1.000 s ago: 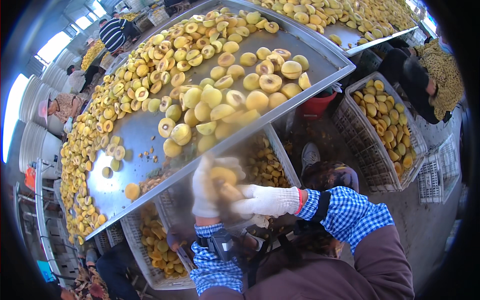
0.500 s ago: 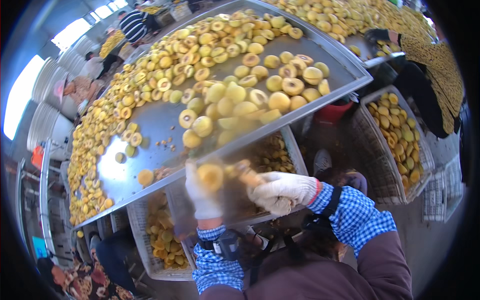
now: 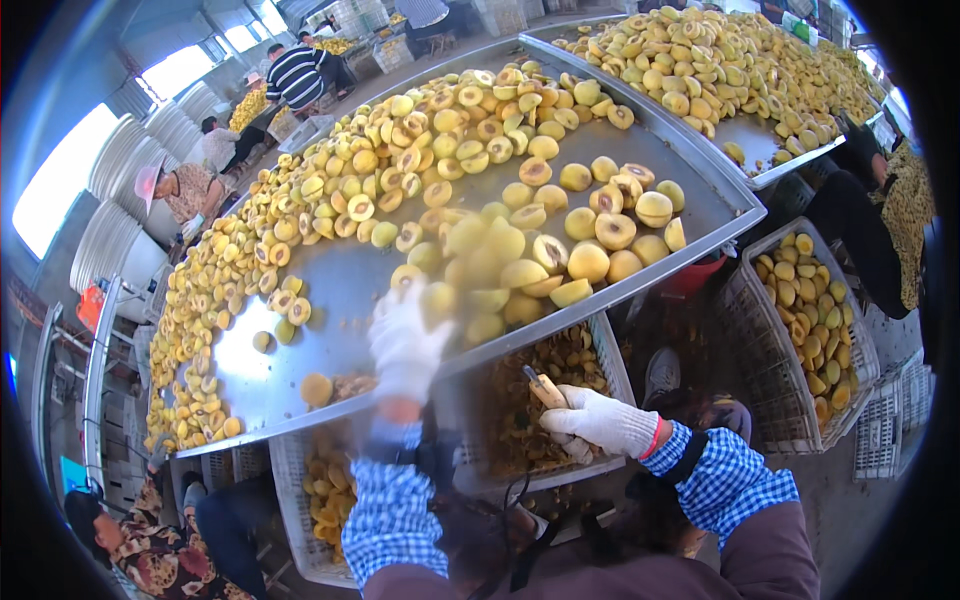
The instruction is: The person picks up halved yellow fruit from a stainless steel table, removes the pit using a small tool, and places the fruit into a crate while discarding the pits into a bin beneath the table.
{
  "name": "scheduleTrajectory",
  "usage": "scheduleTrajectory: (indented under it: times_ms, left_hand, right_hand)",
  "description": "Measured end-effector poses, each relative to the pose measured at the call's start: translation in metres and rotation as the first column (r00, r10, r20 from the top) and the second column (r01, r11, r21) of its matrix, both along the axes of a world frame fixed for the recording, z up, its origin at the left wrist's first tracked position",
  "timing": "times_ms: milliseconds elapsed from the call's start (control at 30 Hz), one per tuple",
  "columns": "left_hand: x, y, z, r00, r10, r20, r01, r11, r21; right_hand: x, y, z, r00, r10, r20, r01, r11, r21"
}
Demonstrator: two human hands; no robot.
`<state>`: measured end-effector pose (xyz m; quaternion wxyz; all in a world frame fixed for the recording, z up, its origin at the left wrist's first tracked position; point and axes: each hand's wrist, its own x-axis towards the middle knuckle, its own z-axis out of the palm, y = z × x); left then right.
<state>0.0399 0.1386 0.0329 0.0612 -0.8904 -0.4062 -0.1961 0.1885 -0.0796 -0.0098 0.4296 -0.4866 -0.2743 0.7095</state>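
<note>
My left hand [image 3: 405, 345], in a white work glove, reaches over the near edge of the metal tray [image 3: 345, 270] to a heap of halved yellow fruit [image 3: 485, 255], which look like peaches or apricots. Motion smears its fingers, so their grip is unclear; a blurred fruit half [image 3: 438, 303] lies right beside them. Many halves show brown centres, cut side up. My gloved right hand [image 3: 605, 422] is closed around a short wooden-handled tool [image 3: 545, 388] with a dark tip. It is held in front of the tray, above a crate of fruit scraps [image 3: 540, 430].
A crate of yellow fruit halves [image 3: 850, 375] stands at the right, another crate [image 3: 285, 490] below the tray at left. A second heaped tray [image 3: 765, 135] adjoins at the far right. Other people sit around: one at right [image 3: 900, 225], one lower left [image 3: 145, 530], several farther back.
My left hand has moved forward from in front of the tray to the heap; the fruit half it held no longer shows in front of the tray. My right hand has drawn back slightly rightward with the tool.
</note>
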Motion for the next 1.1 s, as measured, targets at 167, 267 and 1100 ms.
scheduleTrajectory:
  times_ms: [167, 267, 1100]
  left_hand:
    - [0.016, 0.053, -0.032, 0.988, -0.034, 0.152, 0.084, 0.937, -0.340]
    - [0.018, 0.020, -0.014, 0.669, 0.250, 0.700, 0.439, 0.627, -0.644]
    - [-0.030, -0.049, -0.004, 0.192, 0.756, 0.626, 0.789, 0.260, -0.557]
  right_hand:
    - [0.001, -0.003, 0.002, 0.999, -0.033, -0.022, 0.033, 0.999, 0.021]
    - [-0.002, 0.010, 0.016, 0.968, -0.204, 0.145, 0.172, 0.963, 0.208]
    - [-0.052, 0.114, 0.065, 0.408, -0.480, 0.777, -0.364, 0.695, 0.620]
